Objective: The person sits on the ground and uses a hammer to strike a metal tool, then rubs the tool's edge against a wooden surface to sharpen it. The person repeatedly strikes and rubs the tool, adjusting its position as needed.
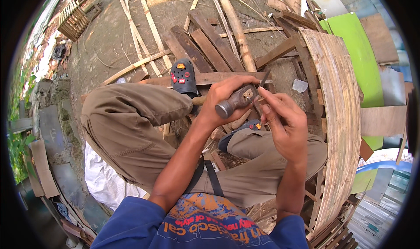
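Right, left hand (221, 98) is clenched round the head end of a hammer (234, 101), metal head pointing down-left, wooden handle sticking out twd the left knee. Right hand (284, 122) pinches a thin dark nail (264, 79) btwn thumb & fingertips, held upright just beside the hammer's claw end, touching it or nearly; can't tell which. Both hands sit above the person's lap, over a horizontal plank (210, 78). Dark clog (183, 77) w/ red spots rests on that plank. Curved slatted wood frame (337, 117) stands at right, green board (358, 56) behind it. Bamboo pole (236, 28) lies among loose planks ahead.
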Motion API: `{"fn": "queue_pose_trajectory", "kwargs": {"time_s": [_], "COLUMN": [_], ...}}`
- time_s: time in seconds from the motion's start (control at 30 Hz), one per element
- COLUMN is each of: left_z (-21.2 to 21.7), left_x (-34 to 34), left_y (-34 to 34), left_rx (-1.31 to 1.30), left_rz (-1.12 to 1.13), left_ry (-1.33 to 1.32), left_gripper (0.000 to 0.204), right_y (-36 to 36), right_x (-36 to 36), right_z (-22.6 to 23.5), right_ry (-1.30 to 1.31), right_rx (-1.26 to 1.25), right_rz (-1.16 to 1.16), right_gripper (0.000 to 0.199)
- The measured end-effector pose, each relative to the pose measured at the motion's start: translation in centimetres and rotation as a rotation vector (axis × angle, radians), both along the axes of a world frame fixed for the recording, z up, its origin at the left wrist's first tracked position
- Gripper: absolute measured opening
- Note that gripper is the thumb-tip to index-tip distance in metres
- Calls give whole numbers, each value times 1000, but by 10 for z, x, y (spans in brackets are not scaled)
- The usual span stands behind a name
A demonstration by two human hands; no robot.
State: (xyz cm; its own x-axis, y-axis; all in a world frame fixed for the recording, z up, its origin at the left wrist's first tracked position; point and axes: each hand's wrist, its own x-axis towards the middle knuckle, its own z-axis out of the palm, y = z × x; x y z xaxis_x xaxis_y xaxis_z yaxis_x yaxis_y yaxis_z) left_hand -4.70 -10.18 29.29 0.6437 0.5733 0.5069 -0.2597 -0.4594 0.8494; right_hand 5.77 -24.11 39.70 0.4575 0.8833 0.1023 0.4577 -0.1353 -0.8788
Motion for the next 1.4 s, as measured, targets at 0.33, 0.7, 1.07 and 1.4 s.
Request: {"fn": "queue_pose_trajectory", "kwargs": {"time_s": [0.33, 0.7, 1.07, 1.4], "left_z": [-5, -4, -12, -11], "left_x": [0, -5, -8, -7], "left_y": [1, 2, 2, -3], "left_rx": [46, 65, 94, 161], "left_rz": [-9, -23, -81, -95], "left_ry": [58, 136, 300, 356], "left_gripper": [58, 60, 56, 48], "right_y": [7, 7, 16, 16], "right_x": [-10, -13, 10, 9], "right_z": [-12, -1, 6, 10], "right_ry": [-356, -394, -300, -238], "right_rx": [70, -62, -192, -312], "right_rz": [-55, 31, 174, 160], "right_gripper": [19, 16, 12, 9]}}
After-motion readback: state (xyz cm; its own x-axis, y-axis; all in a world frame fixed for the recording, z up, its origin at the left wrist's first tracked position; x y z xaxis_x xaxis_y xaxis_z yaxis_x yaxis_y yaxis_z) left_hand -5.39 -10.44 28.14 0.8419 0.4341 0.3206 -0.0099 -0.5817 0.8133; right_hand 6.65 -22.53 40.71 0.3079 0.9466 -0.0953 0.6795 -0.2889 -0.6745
